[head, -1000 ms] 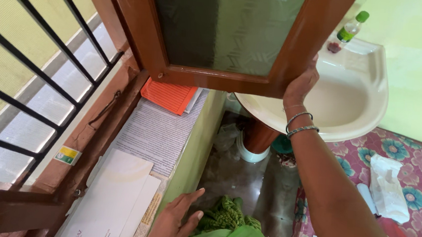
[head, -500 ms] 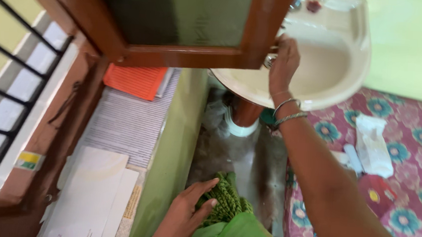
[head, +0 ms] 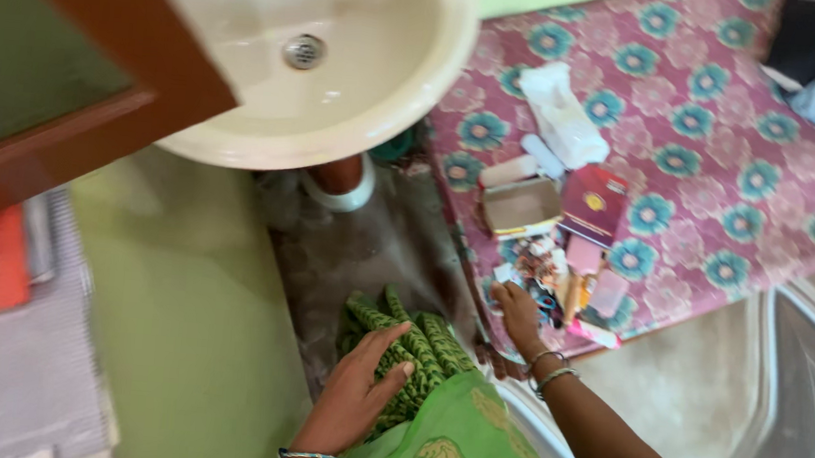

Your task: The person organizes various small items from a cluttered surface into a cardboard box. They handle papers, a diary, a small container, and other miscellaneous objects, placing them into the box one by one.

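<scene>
My left hand [head: 356, 390] lies flat with spread fingers on the dark green patterned cloth [head: 418, 341] of the garment at my lap. My right hand [head: 520, 313], with bangles at the wrist, reaches to the edge of the flowered bed cover [head: 706, 136]. Its fingers touch a heap of small packets and bits [head: 559, 275]. Whether it grips one of them is hidden. An open cardboard box [head: 523, 207] and a maroon booklet [head: 594, 200] lie just beyond that heap.
A cream washbasin [head: 380, 91] juts out at the top, with a brown-framed glass shutter [head: 96, 127] over its left side. A green ledge wall [head: 178, 318] runs down the left. A white plastic bag [head: 562, 115] and dark clothes [head: 810, 38] lie on the bed.
My right hand has let go of the wooden shutter frame and dropped to the bed's edge. My view has swung right and down. My left hand stays on the green cloth.
</scene>
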